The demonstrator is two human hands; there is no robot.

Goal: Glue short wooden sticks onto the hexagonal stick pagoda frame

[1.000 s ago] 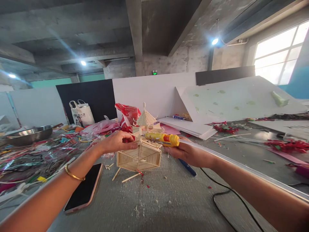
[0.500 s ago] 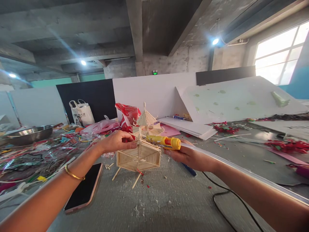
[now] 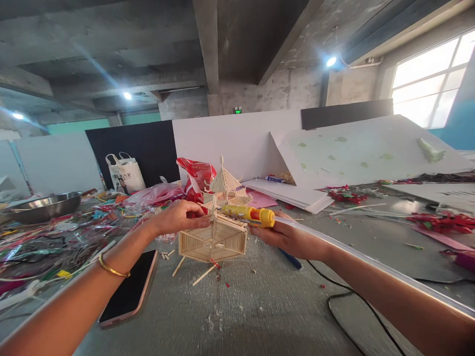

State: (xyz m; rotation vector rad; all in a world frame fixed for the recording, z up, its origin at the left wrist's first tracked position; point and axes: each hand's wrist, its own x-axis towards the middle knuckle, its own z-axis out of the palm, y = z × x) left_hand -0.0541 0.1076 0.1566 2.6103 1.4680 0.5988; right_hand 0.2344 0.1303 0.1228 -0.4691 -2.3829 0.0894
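In front of me stands a pavilion model made of thin wooden sticks (image 3: 230,244), its six-sided base tipped up towards me. My left hand (image 3: 181,217) pinches an upright stick on the near side of the model, thumb and fingers closed. In my right hand (image 3: 280,235) is a yellow hot glue gun (image 3: 256,215), with a long clear glue stick (image 3: 356,252) running out of its back along my forearm. The gun points left across the model, and its nozzle is hidden behind the model and my fingers. A roofed stick tower (image 3: 224,183) rises just behind.
A phone (image 3: 128,291) lies by my left forearm. Plastic scraps and a metal bowl (image 3: 46,207) fill the left side. A black cable (image 3: 356,291) curls on the right. Further back are white boards (image 3: 293,195), a red bag (image 3: 196,170) and red craft pieces (image 3: 345,195).
The glue gun has shifted slightly left over the model. A loose stick under the base has swung its near end left. My left hand stays nearly in place.
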